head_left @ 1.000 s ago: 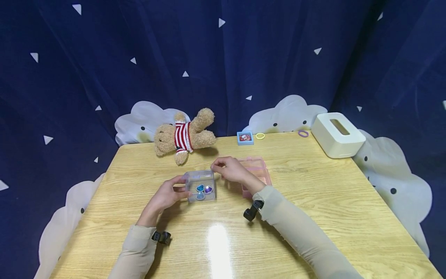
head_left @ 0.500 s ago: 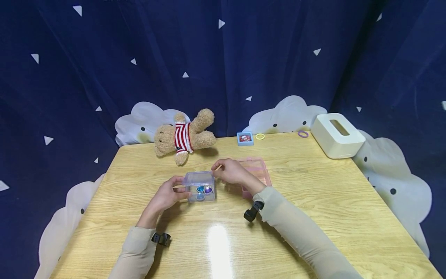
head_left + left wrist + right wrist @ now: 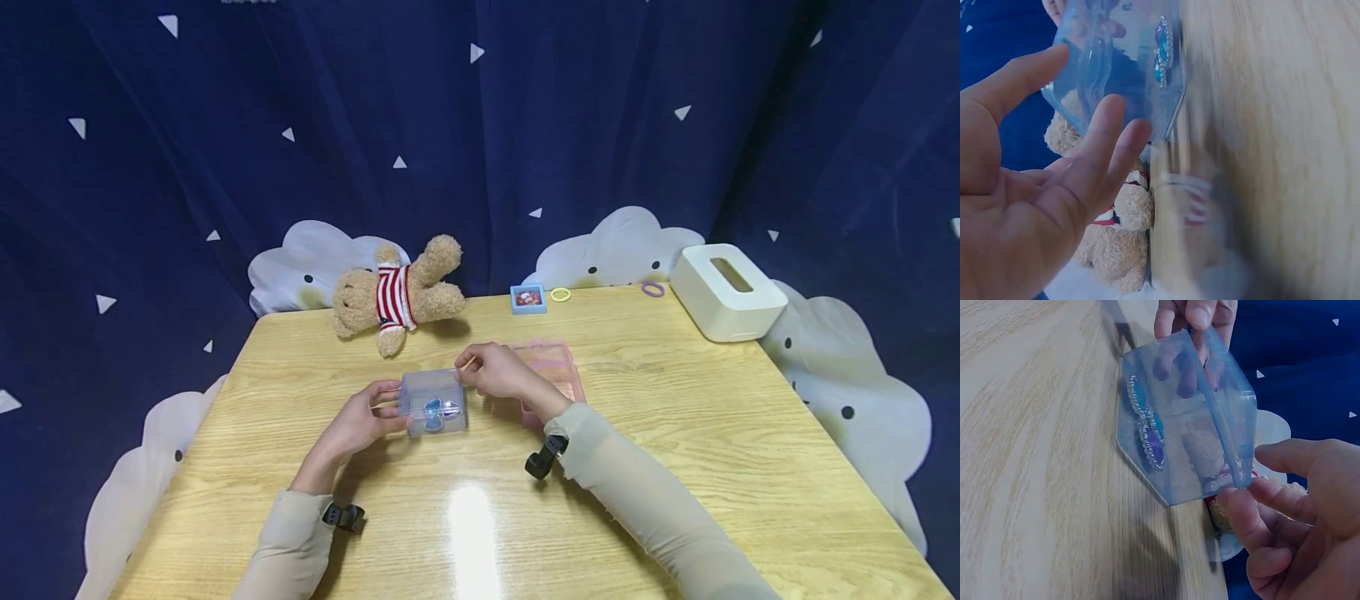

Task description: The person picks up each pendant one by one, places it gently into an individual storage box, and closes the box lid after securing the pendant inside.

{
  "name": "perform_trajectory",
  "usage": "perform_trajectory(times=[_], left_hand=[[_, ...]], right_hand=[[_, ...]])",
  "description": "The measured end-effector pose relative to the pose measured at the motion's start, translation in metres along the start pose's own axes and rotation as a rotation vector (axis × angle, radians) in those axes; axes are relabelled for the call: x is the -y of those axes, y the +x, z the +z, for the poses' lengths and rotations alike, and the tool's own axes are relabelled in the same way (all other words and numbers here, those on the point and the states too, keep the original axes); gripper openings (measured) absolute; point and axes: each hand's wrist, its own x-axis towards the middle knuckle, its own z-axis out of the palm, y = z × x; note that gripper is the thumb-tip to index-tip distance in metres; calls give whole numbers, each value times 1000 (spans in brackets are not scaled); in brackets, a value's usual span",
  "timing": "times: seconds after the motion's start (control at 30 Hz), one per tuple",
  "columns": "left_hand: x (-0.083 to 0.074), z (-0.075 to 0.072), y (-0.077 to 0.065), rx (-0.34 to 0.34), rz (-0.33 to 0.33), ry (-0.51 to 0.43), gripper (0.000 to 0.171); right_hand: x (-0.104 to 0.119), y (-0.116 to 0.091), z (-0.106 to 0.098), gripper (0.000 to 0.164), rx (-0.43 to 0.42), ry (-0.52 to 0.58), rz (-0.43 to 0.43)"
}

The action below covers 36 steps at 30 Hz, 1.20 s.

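A small clear bluish plastic box (image 3: 416, 400) sits on the table between both hands, its hinged lid (image 3: 433, 382) lowered over it; whether the lid is fully down I cannot tell. Through its walls show blue and purple jewelled pieces (image 3: 1154, 447) edged with silvery beads. My left hand (image 3: 356, 421) touches the box's left side, the fingers fairly straight and the thumb spread from them, as the left wrist view shows. At the far right corner, my right hand (image 3: 497, 371) pinches the lid's edge between thumb (image 3: 1285, 454) and forefinger; its other fingers are curled.
Beside the right forearm lies a pink clear box (image 3: 555, 358), partly hidden. A teddy bear (image 3: 431, 300) lies behind on the left. Along the back are a small blue frame-like case (image 3: 517, 310), a yellow ring (image 3: 560, 295), a purple ring (image 3: 652, 289) and a white tissue box (image 3: 731, 317).
The lid has swung down toward the person and over the box, so the jewelled pieces now show through it. Both hands have stayed almost in place beside the box.
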Motion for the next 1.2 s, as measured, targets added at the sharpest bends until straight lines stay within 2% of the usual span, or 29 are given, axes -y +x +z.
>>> perform_trajectory(times=[0.23, 0.57, 0.8, 1.0, 1.2], left_hand=[[3, -1, 1, 33, 34, -4, 66], [6, -1, 2, 7, 28, -11, 63], [3, 1, 3, -19, 20, 33, 61], [2, 1, 2, -11, 37, 42, 63], [3, -1, 1, -13, 38, 47, 66]], right_hand=[[2, -1, 0, 22, -1, -8, 7], [1, 1, 3, 25, -27, -105, -9], [0, 2, 5, 25, -35, -125, -13], [1, 1, 4, 27, -39, -143, -14], [1, -3, -4, 32, -33, -123, -14]])
